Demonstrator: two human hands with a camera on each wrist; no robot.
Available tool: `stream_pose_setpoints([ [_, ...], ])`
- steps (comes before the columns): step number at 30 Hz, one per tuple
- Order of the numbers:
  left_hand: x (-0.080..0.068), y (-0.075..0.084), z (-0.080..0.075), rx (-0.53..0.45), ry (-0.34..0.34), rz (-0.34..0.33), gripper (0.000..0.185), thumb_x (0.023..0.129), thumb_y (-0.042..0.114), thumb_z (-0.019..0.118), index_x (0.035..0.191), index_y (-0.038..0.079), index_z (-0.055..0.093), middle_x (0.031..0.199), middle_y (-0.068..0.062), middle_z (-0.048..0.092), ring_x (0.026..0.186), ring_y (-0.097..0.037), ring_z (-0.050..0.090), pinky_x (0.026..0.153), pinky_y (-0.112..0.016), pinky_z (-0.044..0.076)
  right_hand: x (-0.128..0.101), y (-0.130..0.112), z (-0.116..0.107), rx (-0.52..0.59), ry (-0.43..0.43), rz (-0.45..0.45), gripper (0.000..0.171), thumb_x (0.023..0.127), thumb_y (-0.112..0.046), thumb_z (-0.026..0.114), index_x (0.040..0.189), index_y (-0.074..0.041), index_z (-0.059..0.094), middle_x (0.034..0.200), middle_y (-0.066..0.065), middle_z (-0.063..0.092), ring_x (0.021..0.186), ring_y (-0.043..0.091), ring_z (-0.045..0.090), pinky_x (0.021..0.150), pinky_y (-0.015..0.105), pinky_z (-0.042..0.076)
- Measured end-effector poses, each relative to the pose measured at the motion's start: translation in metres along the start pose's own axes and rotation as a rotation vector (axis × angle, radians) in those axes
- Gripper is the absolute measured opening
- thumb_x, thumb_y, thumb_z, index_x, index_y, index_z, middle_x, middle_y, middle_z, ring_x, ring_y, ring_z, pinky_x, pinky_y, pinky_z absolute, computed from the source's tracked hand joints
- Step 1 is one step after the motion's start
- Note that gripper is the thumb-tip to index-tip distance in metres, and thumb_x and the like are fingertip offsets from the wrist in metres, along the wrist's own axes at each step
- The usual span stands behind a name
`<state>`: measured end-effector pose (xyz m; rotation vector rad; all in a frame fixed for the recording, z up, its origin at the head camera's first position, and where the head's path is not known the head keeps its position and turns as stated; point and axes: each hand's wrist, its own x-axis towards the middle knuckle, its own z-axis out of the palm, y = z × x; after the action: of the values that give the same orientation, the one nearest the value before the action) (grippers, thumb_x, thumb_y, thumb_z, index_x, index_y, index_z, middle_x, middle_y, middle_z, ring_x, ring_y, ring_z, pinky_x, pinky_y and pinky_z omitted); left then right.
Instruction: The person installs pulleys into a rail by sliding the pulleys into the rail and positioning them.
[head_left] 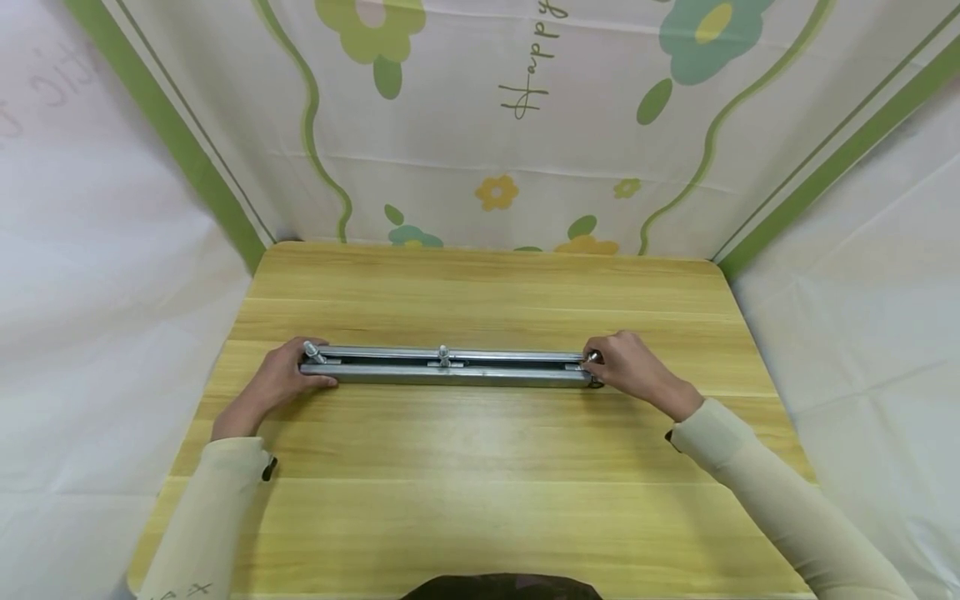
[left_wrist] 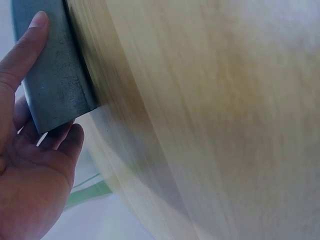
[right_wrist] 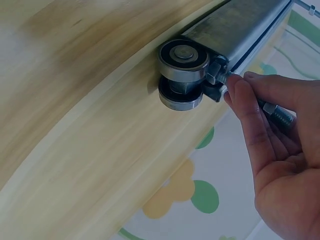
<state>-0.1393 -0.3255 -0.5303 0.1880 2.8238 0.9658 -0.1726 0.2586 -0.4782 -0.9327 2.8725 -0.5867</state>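
A long grey metal rail lies crosswise on the wooden table. Three bolts stand up from it, at the left end, the middle and the right end. My left hand grips the rail's left end, thumb on the near face and fingers behind it. My right hand is at the right end, where its fingertips pinch the threaded bolt and its nut beside a pair of steel roller wheels.
The table is walled in on three sides by a white cloth with green stripes and flowers. Bare wood lies in front of and behind the rail. The table's edges run close to the cloth on both sides.
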Motion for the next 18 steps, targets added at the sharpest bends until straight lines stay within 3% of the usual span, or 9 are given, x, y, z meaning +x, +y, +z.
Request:
stream_pose_setpoints([
  [18,0.000,0.002,0.000,0.005,-0.012,-0.010,0.073,0.083,0.020,0.093,0.142,-0.005,0.059,0.140,-0.034,0.059,0.128,-0.054,0.056,0.107,-0.068,0.045,0.009,-0.012,0.001,-0.004,-0.015,-0.013,0.012,0.088,-0.004,0.086,0.097,-0.001,0.080,0.086,0.010,0.079,0.069,0.014,0.074,0.063,0.032,0.063],
])
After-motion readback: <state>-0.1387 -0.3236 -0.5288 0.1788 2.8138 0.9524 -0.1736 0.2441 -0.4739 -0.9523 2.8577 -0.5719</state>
